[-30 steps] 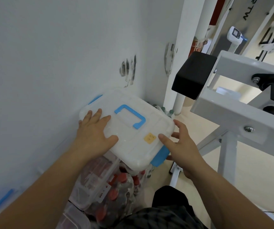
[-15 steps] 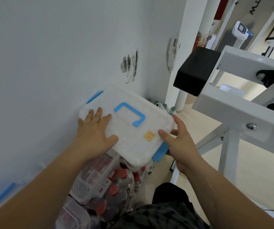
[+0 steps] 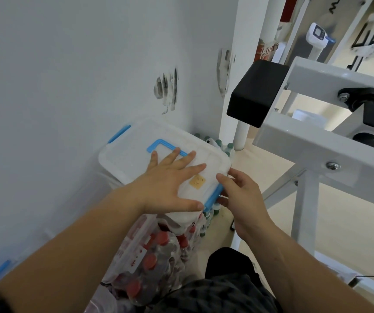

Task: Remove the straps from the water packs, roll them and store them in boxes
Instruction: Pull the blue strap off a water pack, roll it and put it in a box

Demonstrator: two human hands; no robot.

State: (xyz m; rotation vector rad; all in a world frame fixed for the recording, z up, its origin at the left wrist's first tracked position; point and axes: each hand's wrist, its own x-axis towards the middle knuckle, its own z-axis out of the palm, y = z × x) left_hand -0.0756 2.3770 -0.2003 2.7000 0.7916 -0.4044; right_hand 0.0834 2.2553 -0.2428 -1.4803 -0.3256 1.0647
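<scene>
left grip (image 3: 170,184) flat, fingers spread, pressing down on box (image 3: 127,154). right grip (image 3: 242,199) curled round blue latch (image 3: 213,198) at box's right edge. box sits on water packs (image 3: 154,267), against wall (image 3: 68,86).

Left hand (image 3: 168,184) lies flat, fingers spread, on the lid of a white plastic storage box (image 3: 131,152), fingertips touching its blue handle (image 3: 159,144). Right hand (image 3: 242,197) pinches the blue latch (image 3: 213,196) at the near right edge. The box rests on shrink-wrapped water packs (image 3: 154,263) with red caps, against the scuffed wall (image 3: 68,75). A white metal frame (image 3: 317,145) stands right.
</scene>
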